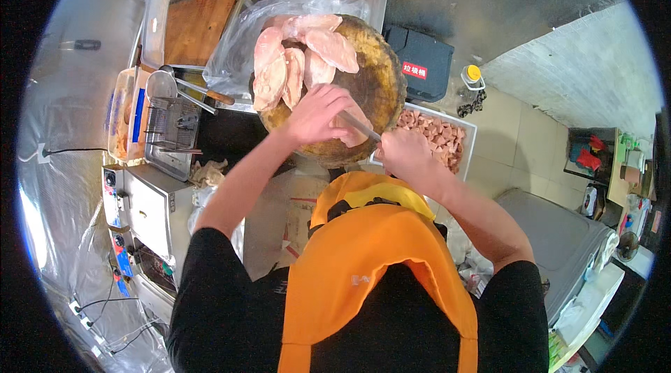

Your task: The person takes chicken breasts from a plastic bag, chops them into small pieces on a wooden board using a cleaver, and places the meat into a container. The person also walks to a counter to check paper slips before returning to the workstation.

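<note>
Knife (361,126) in closed right hand (407,152)

Round wooden block (386,69), thick, its top worn a patchy yellow-brown with darker stains, wood showing along the right side. Several pale pink raw meat pieces (332,49) are bunched over its far and left parts, some overlapping, some reaching the rim. One more piece (359,112) lies nearer the person, partly covered by the left hand (320,116).

Shiny silver left wall (59,153): wrinkly, with bright spots
Pale cream tiled floor (500,128): square tiles
Big grey flat-topped box (559,247): right side
</note>
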Tool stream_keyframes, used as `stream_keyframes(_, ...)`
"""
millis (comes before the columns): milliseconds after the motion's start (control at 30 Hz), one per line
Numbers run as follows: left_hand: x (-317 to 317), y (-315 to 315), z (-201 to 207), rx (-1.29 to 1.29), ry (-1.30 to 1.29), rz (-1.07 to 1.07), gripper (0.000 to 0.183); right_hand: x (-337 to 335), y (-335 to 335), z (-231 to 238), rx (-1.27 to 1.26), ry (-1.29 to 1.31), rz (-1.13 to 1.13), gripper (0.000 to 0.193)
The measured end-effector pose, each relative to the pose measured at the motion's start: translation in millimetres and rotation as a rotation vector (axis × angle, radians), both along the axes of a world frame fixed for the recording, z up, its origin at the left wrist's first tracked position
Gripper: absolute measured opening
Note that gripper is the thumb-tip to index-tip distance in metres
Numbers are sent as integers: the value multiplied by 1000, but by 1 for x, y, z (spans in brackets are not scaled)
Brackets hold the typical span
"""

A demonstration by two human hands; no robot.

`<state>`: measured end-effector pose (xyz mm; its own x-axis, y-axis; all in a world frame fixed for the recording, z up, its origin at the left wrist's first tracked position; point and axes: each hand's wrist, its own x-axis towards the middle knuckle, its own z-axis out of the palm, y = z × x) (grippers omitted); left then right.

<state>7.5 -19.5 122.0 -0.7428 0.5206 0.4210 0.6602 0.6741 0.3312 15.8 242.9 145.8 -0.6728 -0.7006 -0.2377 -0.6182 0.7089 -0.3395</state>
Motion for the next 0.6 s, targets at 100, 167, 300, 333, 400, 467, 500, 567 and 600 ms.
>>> stream_keyframes(100,-27,-9,-20,-129,-294,-154,39,-4,-8,13,141,-26,-4,9)
stream_keyframes(167,-24,-8,-34,-127,-218,-126,34,1,-7,1,107,-25,-64,9)
stream_keyframes(300,-14,2,-49,-151,-80,-105,28,22,7,-38,-17,-34,-127,30)
stream_keyframes(333,-7,3,-59,-172,-77,-83,28,30,10,-42,7,-33,-157,30)
stream_keyframes(400,-4,12,-58,-235,26,-72,26,34,9,-47,45,-12,-239,30)
stream_keyframes(467,1,16,-56,-266,20,-69,25,33,9,-59,16,-38,-221,31)
stream_keyframes(500,1,15,-55,-166,-33,-61,27,35,9,-62,24,-43,-207,28)
stream_keyframes(567,-5,2,-56,-161,-95,-83,28,29,0,-59,61,-33,-170,18)
stream_keyframes(600,-7,-3,-58,-157,-126,-92,29,30,-2,-57,87,-40,-163,14)
